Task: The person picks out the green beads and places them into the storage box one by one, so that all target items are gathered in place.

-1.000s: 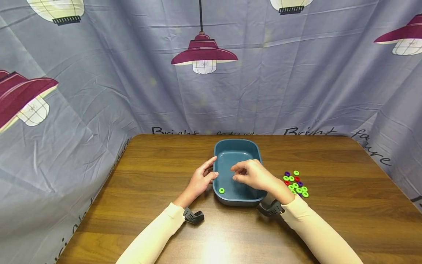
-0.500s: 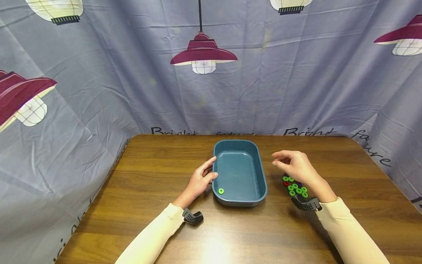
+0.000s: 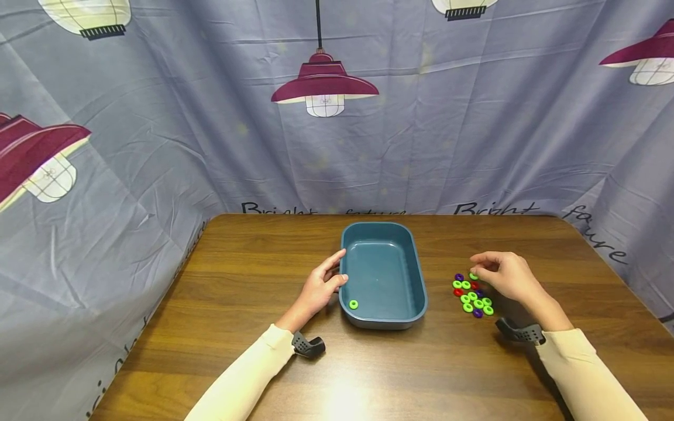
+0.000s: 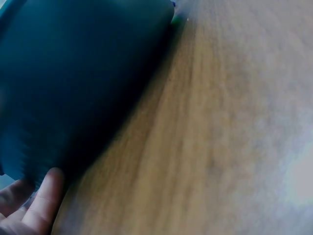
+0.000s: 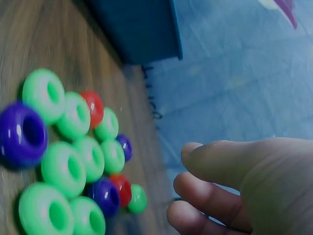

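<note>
A blue-grey rectangular bin (image 3: 382, 320) stands on the table, one small green ring (image 3: 354, 304) lying in its near left corner. My left hand (image 3: 319, 286) rests against the bin's left side, index finger and thumb at the rim; the left wrist view has its fingers (image 4: 46, 198) against the outer wall. To the right of the bin lies a loose cluster of green, purple and red rings (image 3: 478, 304). My right hand (image 3: 509, 278) hovers at the far side of this cluster, fingertips overlapping a green ring (image 3: 475, 276). In the right wrist view, nothing shows between its thumb and fingers.
The brown wooden table (image 3: 253, 257) ends at a grey-blue curtain (image 3: 231, 117) printed with lamps, which hangs behind it and along the sides. Each wrist wears a black strap-mounted device (image 3: 308, 345).
From over the bin, my right hand has swung right to the ring cluster and come down toward its far edge. My left hand and the bin have stayed put.
</note>
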